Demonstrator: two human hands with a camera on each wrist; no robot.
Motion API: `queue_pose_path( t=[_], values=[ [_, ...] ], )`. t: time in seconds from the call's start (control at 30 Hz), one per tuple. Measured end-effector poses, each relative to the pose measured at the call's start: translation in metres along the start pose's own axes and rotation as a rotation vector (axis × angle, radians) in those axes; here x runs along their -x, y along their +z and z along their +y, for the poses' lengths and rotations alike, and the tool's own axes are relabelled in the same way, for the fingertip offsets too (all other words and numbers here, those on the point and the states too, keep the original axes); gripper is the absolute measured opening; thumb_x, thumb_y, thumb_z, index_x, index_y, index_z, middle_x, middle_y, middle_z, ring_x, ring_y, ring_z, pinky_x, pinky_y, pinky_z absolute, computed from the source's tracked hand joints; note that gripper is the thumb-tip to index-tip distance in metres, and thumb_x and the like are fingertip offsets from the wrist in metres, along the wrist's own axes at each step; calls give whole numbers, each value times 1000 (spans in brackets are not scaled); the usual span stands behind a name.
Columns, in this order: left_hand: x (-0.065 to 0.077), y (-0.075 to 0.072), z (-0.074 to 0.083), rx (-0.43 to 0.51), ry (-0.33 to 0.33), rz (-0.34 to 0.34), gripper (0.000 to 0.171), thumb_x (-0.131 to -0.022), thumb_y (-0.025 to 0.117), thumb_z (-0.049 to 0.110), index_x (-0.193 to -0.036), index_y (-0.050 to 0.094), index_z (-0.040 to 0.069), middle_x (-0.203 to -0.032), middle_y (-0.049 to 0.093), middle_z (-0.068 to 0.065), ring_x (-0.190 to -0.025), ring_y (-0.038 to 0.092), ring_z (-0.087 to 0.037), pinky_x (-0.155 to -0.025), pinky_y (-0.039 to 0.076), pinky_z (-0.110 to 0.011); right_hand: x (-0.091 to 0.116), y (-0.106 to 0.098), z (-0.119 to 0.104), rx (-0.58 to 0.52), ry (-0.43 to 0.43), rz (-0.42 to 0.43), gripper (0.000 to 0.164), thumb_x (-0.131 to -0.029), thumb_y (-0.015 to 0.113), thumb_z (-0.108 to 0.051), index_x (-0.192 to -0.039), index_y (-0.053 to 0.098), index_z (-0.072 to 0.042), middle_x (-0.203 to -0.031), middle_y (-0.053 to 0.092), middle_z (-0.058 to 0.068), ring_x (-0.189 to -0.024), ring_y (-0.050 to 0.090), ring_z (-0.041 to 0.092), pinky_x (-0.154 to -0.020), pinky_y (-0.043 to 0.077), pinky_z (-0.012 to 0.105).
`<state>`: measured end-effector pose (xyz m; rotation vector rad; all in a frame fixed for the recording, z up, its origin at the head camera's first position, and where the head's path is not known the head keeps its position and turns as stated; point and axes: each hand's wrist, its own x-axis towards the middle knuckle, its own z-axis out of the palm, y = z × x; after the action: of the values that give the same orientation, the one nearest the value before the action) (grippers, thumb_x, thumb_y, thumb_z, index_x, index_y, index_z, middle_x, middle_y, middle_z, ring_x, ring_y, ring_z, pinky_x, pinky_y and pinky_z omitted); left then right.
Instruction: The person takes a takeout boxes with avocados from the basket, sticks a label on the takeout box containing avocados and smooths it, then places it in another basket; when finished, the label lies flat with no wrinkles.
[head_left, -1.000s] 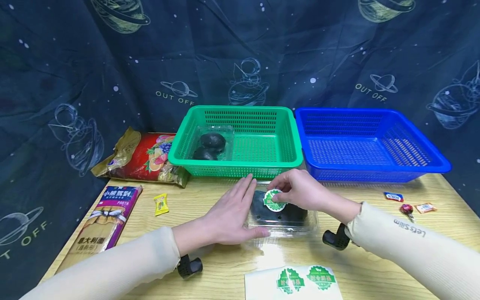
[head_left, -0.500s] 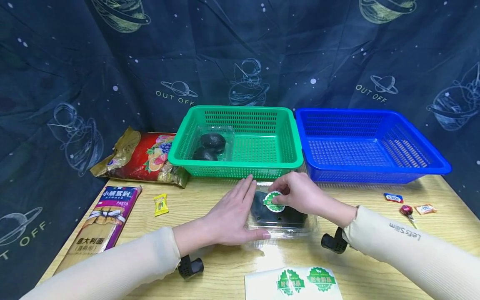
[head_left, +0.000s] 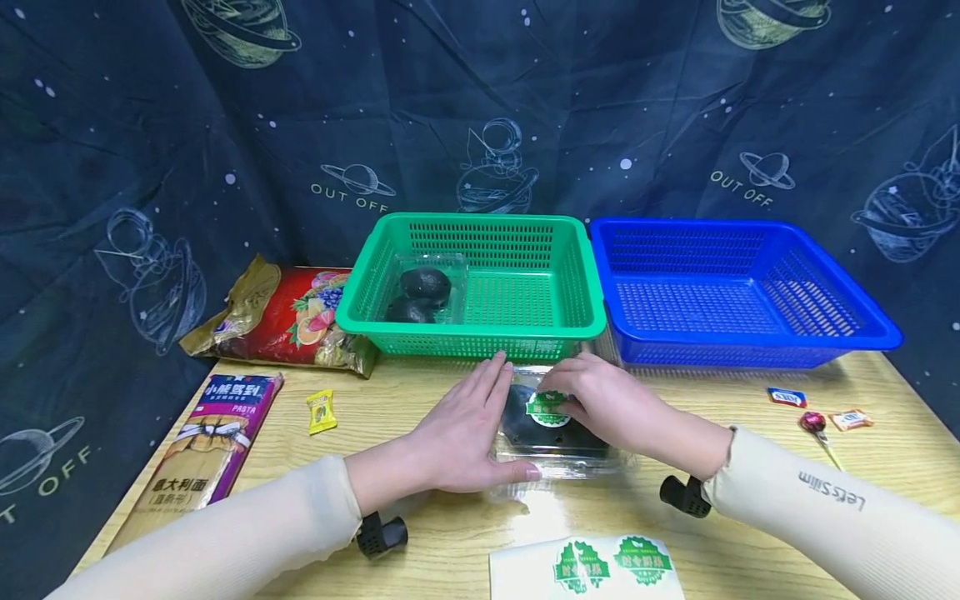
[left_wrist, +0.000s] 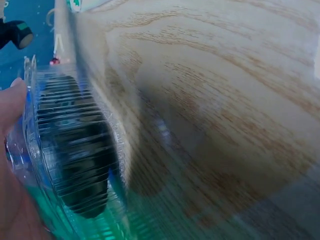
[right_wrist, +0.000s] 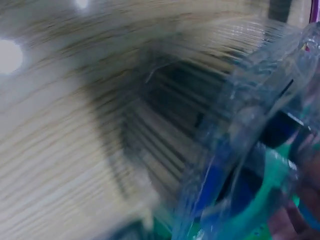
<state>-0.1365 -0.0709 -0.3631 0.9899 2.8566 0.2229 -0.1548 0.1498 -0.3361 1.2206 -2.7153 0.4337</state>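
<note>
A clear plastic clamshell box (head_left: pixel 562 467) with dark avocados inside stands at mid-table, in front of the green basket. My left hand (head_left: pixel 461 429) rests along its left side, fingers straight and thumb at the near edge. On the lid lies a round green-and-white sticker (head_left: pixel 547 411). My right hand (head_left: pixel 611 404) has bent fingers and thumb at the sticker's upper and right edge, pinching it. The left wrist view shows the box's ribbed wall (left_wrist: pixel 75 125) beside the left thumb (left_wrist: pixel 17 95). The right wrist view is blurred, with the ribbed box (right_wrist: pixel 175 110) in the middle.
Behind stand a green basket (head_left: pixel 480 343) holding another clamshell of avocados (head_left: pixel 425 285), and a blue basket (head_left: pixel 750 342). A sticker sheet (head_left: pixel 525 575) lies in front. At left are a red bag (head_left: pixel 292 317), pasta (head_left: pixel 217 442) and yellow candy (head_left: pixel 322 412); a lollipop (head_left: pixel 813 422) lies right.
The right hand has shifted slightly right and down over the lid, and the sticker shows a little lower under its fingers. The left hand has stayed in place.
</note>
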Motion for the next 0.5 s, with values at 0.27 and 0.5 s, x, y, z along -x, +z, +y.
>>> queue_pose_path(
  t=[0.27,0.5],
  values=[
    [-1,1,0,20,-6,-2,119,-76,38,84,-152,1,0,-158,-7,-16,-145,0,-30,-115,16,-45,24,3,-12,59,-158,-146,42,-92,58,-7,-133,53,3,-138,50,20,-131,43,34,-104,38,46],
    [0,3,-3,25,27,17,116,-79,41,80,-151,5,-3,-158,-3,-20,-145,0,-32,-115,16,-44,28,9,-24,13,-75,-249,72,-99,31,-54,-147,32,-1,-155,27,12,-142,24,25,-111,29,41]
  ],
)
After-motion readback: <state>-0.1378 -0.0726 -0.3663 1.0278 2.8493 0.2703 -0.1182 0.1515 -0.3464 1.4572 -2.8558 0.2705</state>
